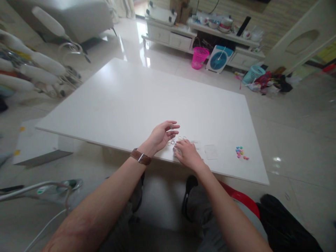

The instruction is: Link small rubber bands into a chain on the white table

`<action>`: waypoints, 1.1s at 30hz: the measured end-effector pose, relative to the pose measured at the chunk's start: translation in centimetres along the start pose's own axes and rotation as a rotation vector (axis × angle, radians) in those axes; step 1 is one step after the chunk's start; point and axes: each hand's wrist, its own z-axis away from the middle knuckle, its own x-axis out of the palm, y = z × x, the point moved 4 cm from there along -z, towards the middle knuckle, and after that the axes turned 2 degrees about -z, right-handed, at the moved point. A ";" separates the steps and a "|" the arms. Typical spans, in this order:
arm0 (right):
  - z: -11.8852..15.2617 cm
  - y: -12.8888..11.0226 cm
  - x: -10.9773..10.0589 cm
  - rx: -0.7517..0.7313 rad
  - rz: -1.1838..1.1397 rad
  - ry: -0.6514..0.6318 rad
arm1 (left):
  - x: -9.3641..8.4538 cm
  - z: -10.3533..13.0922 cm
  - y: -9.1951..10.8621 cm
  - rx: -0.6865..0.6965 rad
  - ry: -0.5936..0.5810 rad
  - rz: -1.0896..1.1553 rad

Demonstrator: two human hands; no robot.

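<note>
My left hand [164,134] hovers over the table's near edge, fingers spread apart, with a brown-strapped watch [141,157] on the wrist. A small ring-like glint [171,127] shows at its fingers; whether it is worn or held is unclear. Beside it, my right hand [187,152] is low at the tabletop, its thumb and fingers curled together around something too small to make out. Several small thin rings [172,141] lie between the two hands. To the right are a clear plastic piece [195,144] and a flat clear square box or lid [211,152].
Small colourful pieces [239,152] lie in a cluster on the right of the white table [157,91]. A red stool [243,201] is by my right leg. Beyond stand a pink basket [199,57], a blue fan [219,58] and a white cabinet [180,41].
</note>
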 end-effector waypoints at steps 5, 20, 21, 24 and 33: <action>-0.3 -0.4 1.4 -0.008 0.052 -0.072 | -0.1 0.0 0.0 -0.010 0.034 0.004; -0.5 0.4 -0.7 0.039 -0.072 0.078 | -0.3 -0.1 -0.1 -0.014 0.053 -0.025; -0.5 0.6 -1.2 0.046 -0.152 0.153 | -0.4 -0.2 -0.1 -0.013 0.051 -0.027; -0.5 1.4 -2.9 0.104 -0.458 0.381 | -0.4 -0.2 -0.3 -0.011 0.043 -0.038; -0.8 3.1 -3.4 0.265 -1.121 0.601 | 0.1 -0.2 -1.3 -0.018 -0.053 -0.186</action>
